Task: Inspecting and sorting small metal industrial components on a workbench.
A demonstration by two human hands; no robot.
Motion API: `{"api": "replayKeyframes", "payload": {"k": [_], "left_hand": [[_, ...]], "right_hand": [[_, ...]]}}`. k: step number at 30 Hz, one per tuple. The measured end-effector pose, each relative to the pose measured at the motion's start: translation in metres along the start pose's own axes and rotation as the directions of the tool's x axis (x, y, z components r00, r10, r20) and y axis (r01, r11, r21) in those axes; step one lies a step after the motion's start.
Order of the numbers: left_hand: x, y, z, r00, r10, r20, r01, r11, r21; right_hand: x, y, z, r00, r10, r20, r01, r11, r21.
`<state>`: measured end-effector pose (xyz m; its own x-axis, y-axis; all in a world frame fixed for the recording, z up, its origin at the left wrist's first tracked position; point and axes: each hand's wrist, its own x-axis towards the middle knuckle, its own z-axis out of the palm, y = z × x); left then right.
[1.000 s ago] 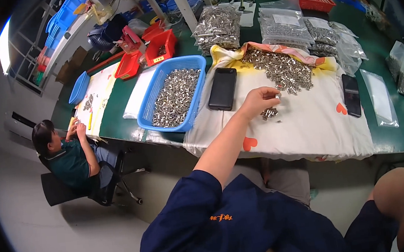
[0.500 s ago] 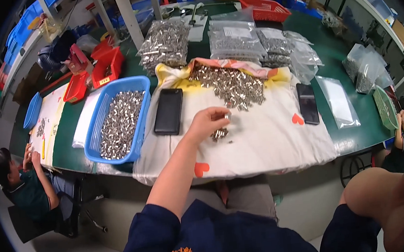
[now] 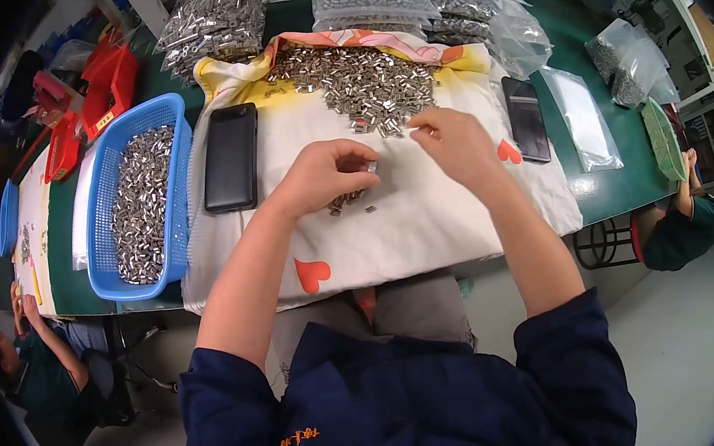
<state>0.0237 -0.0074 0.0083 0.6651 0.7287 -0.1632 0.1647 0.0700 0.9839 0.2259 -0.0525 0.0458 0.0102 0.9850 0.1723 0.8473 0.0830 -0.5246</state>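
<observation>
On a white cloth with red hearts [image 3: 427, 233] lies a loose heap of small shiny metal sleeves [image 3: 382, 83]. My left hand [image 3: 326, 174] is closed, with a metal sleeve [image 3: 371, 167] showing between thumb and fingertips; whether it holds more is hidden. Just under that hand sits a small cluster of sleeves [image 3: 343, 201], partly covered by it, and a single one lies apart beside it. My right hand [image 3: 457, 144] is at the near right edge of the heap, thumb and fingers pinched together. What lies in that pinch is too small to make out.
A blue basket [image 3: 99, 239] full of metal sleeves stands at left, beside a black phone-like case [image 3: 230, 158]. A dark phone [image 3: 526, 121] lies at right. Bulging bags of parts [image 3: 213, 26] line the back. Co-workers sit at both sides; red bins [image 3: 111, 83] stand far left.
My right arm has come from the lower right side to the heap's edge. My view has tipped down and shifted. The left hand still holds its sleeve above the small cluster.
</observation>
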Motion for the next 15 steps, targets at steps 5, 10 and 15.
{"api": "replayKeyframes", "payload": {"k": [5,10,15], "left_hand": [[-0.002,-0.005,-0.006,0.998,0.019,0.063,-0.016,0.999,-0.042],[0.002,-0.008,-0.013,0.991,0.081,0.104,-0.062,0.983,-0.172],[0.001,-0.016,-0.025,0.999,0.028,0.037,-0.010,0.913,-0.409]], "right_hand": [[0.009,0.013,0.042,0.993,-0.112,-0.045,0.109,0.992,-0.063],[0.010,0.012,0.036,0.994,-0.110,-0.007,0.108,0.982,-0.158],[0.034,-0.039,0.012,0.999,0.051,0.010,-0.051,0.937,0.345]]}}
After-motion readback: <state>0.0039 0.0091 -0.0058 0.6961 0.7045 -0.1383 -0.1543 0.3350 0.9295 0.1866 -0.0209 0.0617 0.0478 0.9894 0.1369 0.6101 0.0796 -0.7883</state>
